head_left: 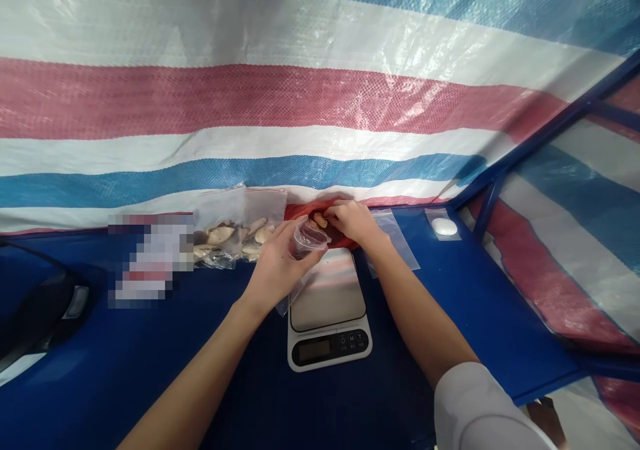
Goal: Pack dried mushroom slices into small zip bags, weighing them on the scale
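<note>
At the left edge of the blue table point(165, 357): a dark item point(40, 313) with a pale label, nature unclear. Farther in, left of middle toward the back edge: a sheet point(153, 257), pixelated and unreadable. Next, near the back edge: two clear bags point(219, 227) of pale, dry-looking slices point(263, 235), side by side.

Near the back edge, about mid-width: a clear plastic cup point(311, 238) in the left hand point(276, 269), with fingers and thumb closed around the wall, mouth tilted toward the right. Judged light, thin-walled, smooth and rather slippery, likely to buckle under a hard squeeze; best held just below the rim, lightly, from both sides.

Directly in front of the cup: a scale point(327, 297), display blank or too dim to read. Behind the cup, at the back edge: a red bag point(303, 208), apparently soft and limp, with brownish pieces point(320, 220) at the mouth. Judged small, light and fairly firm; best pinched by the sides. Over these, the right hand point(353, 220), fingers curled down; cannot tell whether pinching a piece or merely touching.

Beyond the right wrist: a flat clear bag point(397, 240). Near the back right corner: a white rounded item point(444, 227) on a small clear pouch point(453, 215).
</note>
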`<state>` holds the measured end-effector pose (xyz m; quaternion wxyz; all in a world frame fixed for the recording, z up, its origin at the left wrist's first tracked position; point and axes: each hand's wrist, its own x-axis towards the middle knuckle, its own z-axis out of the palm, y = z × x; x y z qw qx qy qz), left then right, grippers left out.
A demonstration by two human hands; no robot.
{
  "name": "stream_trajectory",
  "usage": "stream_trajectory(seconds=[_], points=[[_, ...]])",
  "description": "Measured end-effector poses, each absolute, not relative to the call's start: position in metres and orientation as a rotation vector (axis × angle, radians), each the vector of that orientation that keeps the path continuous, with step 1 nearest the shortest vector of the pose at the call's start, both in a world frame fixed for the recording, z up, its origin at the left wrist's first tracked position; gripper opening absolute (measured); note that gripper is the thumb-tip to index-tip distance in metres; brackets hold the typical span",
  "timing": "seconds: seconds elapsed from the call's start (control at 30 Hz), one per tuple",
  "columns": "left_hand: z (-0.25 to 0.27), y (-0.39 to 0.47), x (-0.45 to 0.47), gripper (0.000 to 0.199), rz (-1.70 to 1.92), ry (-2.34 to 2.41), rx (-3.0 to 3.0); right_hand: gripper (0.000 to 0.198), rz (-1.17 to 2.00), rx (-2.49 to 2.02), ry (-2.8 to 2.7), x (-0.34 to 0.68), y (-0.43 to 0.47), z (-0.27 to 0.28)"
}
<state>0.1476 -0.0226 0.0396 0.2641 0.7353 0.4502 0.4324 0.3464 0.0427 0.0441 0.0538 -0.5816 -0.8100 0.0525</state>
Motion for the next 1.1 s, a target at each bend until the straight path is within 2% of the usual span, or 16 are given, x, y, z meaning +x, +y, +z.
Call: stream_trajectory(seconds=[0.17, 0.27, 0.4, 0.67, 0.93, 1.1], points=[[0.039, -0.023, 0.148, 0.052, 1.164, 1.223, 1.968, 0.035, 0.186, -1.721, -2.378, 0.348, 0.04, 0.043], [0.041, -0.022, 0.147, 0.053, 1.159, 1.219, 1.965, 0.027, 0.25, -1.627, -2.295, 0.352, 0.035, 0.048], [0.041, -0.022, 0.147, 0.053, 1.158, 1.202, 2.0, 0.017, 0.455, -1.375, -2.162, 0.36, 0.02, 0.065], [0.045, -0.025, 0.149, 0.057, 1.09, 1.096, 2.037, 0.019, 0.845, -1.015, -2.053, 0.362, -0.014, 0.1], [0.047, -0.028, 0.151, 0.05, 1.049, 0.996, 2.153, 0.02, 0.711, -1.035, -2.358, 0.346, -0.026, 0.114], [0.047, -0.029, 0.151, 0.054, 1.058, 1.018, 2.153, 0.019, 0.618, -1.066, -2.434, 0.341, -0.026, 0.115]])
